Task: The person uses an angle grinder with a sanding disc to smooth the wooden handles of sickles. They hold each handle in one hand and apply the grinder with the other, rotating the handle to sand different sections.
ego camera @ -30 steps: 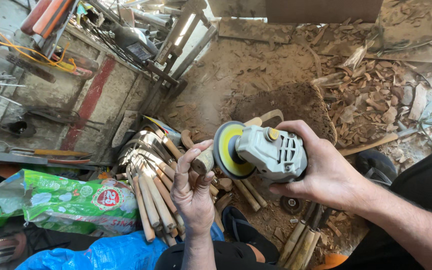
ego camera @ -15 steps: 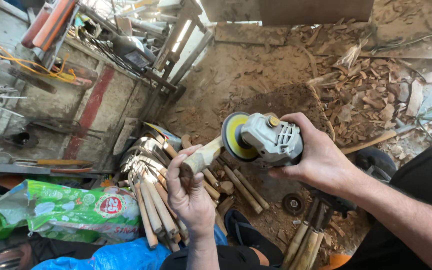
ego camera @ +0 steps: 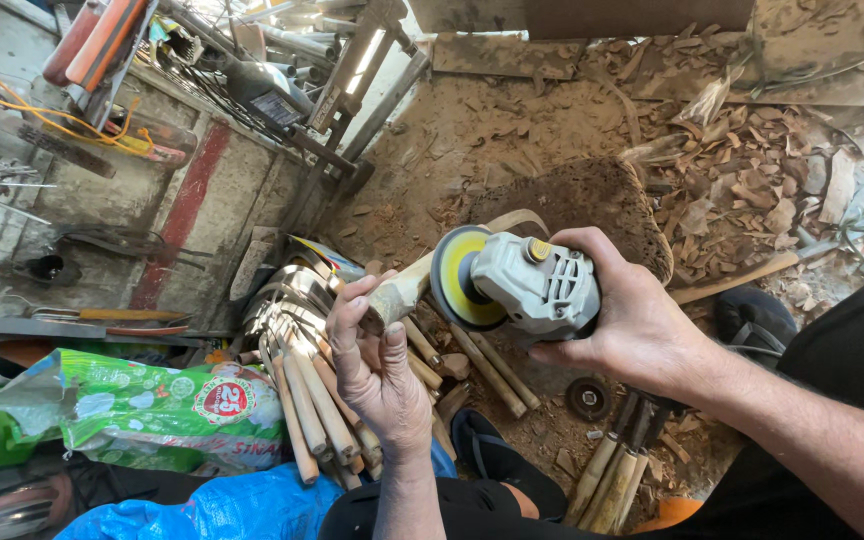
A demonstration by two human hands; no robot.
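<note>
My right hand [ego camera: 630, 322] grips a grey angle grinder [ego camera: 532, 285] with a yellow sanding disc [ego camera: 457, 276] facing left. My left hand [ego camera: 377, 365] holds a pale wooden handle [ego camera: 399, 293] by its lower part, its upper end resting against the disc. Both hands are held above a pile of similar wooden handles [ego camera: 317, 400] that lean against metal blades [ego camera: 287, 295] on the ground.
A green printed bag [ego camera: 152, 410] and blue plastic sheet [ego camera: 202, 510] lie at lower left. Wood chips [ego camera: 742, 190] and sawdust cover the ground at upper right. A worn stump [ego camera: 592, 195] sits behind the grinder. More handles [ego camera: 612, 475] and a spare disc [ego camera: 588, 398] lie below.
The grinder and the handle have come together and risen slightly; the handle's end now meets the disc. The view has shifted a little.
</note>
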